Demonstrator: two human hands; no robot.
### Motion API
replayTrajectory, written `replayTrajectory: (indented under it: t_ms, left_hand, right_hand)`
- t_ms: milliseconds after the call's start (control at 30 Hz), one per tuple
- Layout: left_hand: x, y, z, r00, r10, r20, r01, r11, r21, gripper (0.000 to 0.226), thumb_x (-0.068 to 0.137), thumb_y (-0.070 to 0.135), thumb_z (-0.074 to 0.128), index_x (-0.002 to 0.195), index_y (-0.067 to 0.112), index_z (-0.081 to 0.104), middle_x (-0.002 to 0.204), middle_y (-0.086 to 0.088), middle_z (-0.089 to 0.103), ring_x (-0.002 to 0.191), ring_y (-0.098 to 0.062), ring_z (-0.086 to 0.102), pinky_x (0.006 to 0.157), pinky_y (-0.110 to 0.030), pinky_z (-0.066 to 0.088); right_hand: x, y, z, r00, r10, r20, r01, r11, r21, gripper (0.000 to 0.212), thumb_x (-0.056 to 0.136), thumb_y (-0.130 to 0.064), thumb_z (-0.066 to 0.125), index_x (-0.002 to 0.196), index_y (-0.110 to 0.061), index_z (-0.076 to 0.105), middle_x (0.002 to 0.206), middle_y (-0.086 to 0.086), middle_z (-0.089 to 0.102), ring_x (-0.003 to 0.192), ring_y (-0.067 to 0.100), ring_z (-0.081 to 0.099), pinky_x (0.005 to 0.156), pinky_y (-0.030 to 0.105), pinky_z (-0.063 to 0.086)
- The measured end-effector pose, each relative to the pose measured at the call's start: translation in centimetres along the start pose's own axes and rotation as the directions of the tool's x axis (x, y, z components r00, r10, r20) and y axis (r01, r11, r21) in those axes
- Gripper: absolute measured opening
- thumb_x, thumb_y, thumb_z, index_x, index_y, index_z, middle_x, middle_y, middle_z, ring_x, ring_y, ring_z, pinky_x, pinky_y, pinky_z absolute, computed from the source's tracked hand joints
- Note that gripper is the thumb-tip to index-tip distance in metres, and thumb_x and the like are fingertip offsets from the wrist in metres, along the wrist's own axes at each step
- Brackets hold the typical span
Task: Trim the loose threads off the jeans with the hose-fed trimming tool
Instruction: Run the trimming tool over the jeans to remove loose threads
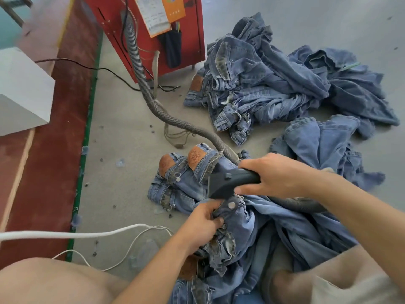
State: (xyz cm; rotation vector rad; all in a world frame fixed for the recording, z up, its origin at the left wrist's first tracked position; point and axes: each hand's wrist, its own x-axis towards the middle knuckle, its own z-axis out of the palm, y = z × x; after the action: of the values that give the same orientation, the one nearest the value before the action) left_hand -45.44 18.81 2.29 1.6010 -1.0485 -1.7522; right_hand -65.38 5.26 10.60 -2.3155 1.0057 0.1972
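Note:
A pair of blue jeans (285, 229) lies across my lap and the floor. My left hand (201, 224) grips its waistband near the metal button, bunching the denim up. My right hand (274, 174) grips the handle of the black trimming tool (228, 183). The tool's wide head points left and sits just above the held waistband. A grey ribbed hose (144, 88) runs from the tool across the floor to a red machine (153, 29) at the back.
A small folded stack of jeans (175, 185) lies just beyond the tool. A big loose heap of jeans (274, 84) fills the floor at the back right. White cables (87, 234) trail at the lower left; a red platform edge (54, 128) and white box (19, 88) stand left.

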Motion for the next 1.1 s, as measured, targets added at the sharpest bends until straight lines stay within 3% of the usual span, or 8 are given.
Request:
replayTrajectory:
  t_ms: [133,333,433,600,733,900,1033,1100]
  left_hand:
    - [-0.1,0.0,-0.6,1.0,0.006,-0.006,-0.006,1.0,0.003,0.057,0.097,-0.015,0.047,0.122,0.029,0.072,0.116,0.008,0.076,0.109,-0.004,0.069,0.085,-0.012,0.049]
    - [0.0,-0.4,-1.1,0.997,0.075,0.001,-0.075,0.991,0.111,0.058,0.096,-0.015,0.05,0.108,0.036,0.075,0.106,0.019,0.075,0.101,0.0,0.065,0.088,-0.012,0.045]
    - [-0.2,-1.0,-0.5,0.994,0.101,0.048,-0.109,0.976,0.189,0.049,0.098,-0.013,0.049,0.111,0.026,0.076,0.116,0.011,0.075,0.11,0.0,0.063,0.095,-0.011,0.045]
    - [-0.4,-1.1,-1.4,0.997,0.078,0.019,-0.08,0.994,0.081,0.054,0.099,-0.016,0.047,0.117,0.027,0.076,0.125,0.007,0.074,0.121,0.001,0.062,0.099,-0.011,0.044]
    - [-0.2,-1.2,-1.7,0.995,0.097,-0.006,-0.096,0.991,0.091,0.064,0.097,-0.017,0.047,0.105,0.039,0.076,0.115,0.016,0.076,0.113,0.008,0.062,0.095,-0.01,0.044]
    - [-0.1,-1.4,-1.1,0.975,0.223,0.02,-0.22,0.938,0.269,0.056,0.092,-0.022,0.042,0.119,0.013,0.076,0.126,0.014,0.07,0.125,0.013,0.054,0.104,-0.006,0.034]
    - [-0.2,-1.8,-1.7,0.998,0.042,-0.042,-0.036,0.991,0.128,0.054,0.088,-0.011,0.049,0.108,0.03,0.078,0.097,0.012,0.076,0.089,-0.001,0.068,0.079,-0.016,0.05]
    - [0.1,-1.7,-2.1,0.988,-0.111,-0.104,0.105,0.993,-0.056,0.029,0.083,0.013,0.063,0.102,0.029,0.078,0.089,0.005,0.073,0.077,-0.012,0.066,0.069,-0.027,0.052]
  right_hand:
    - [0.3,1.2,-2.1,0.996,0.051,-0.079,-0.046,0.997,0.063,0.03,0.084,-0.068,0.065,0.091,-0.039,0.058,0.069,-0.012,0.063,0.065,0.002,0.06,0.065,0.029,0.049]
    - [-0.4,1.1,-1.5,0.993,0.025,0.118,-0.03,0.999,0.043,0.036,0.083,-0.07,0.068,0.089,-0.035,0.06,0.075,-0.017,0.067,0.067,0.0,0.061,0.061,0.019,0.046]
    - [0.5,-0.2,-0.2,0.999,0.003,0.033,-0.002,1.0,-0.024,0.042,0.083,-0.074,0.063,0.092,-0.033,0.057,0.072,-0.012,0.064,0.067,0.003,0.06,0.067,0.034,0.052]
    - [0.0,2.2,-3.6,0.983,0.115,-0.142,-0.093,0.984,0.153,0.027,0.083,-0.065,0.069,0.087,-0.039,0.061,0.071,-0.016,0.067,0.064,0.0,0.063,0.058,0.024,0.044]
    - [-0.9,2.6,-4.0,0.996,0.093,0.002,-0.092,0.983,0.156,0.021,0.083,-0.065,0.071,0.088,-0.048,0.06,0.074,-0.022,0.068,0.061,0.0,0.063,0.057,0.022,0.043]
    - [0.3,0.5,-0.4,0.994,0.03,0.105,-0.03,1.0,0.004,0.036,0.082,-0.07,0.067,0.087,-0.036,0.057,0.07,-0.012,0.065,0.065,0.001,0.06,0.061,0.027,0.044]
    - [0.4,1.6,-2.1,0.989,0.114,-0.09,-0.106,0.99,0.095,0.028,0.085,-0.065,0.069,0.086,-0.038,0.058,0.067,-0.013,0.063,0.061,-0.001,0.062,0.058,0.026,0.044]
    - [-0.1,2.7,-3.4,0.982,0.158,-0.104,-0.142,0.979,0.145,0.026,0.084,-0.063,0.071,0.086,-0.04,0.059,0.068,-0.014,0.065,0.066,-0.003,0.062,0.058,0.026,0.045]
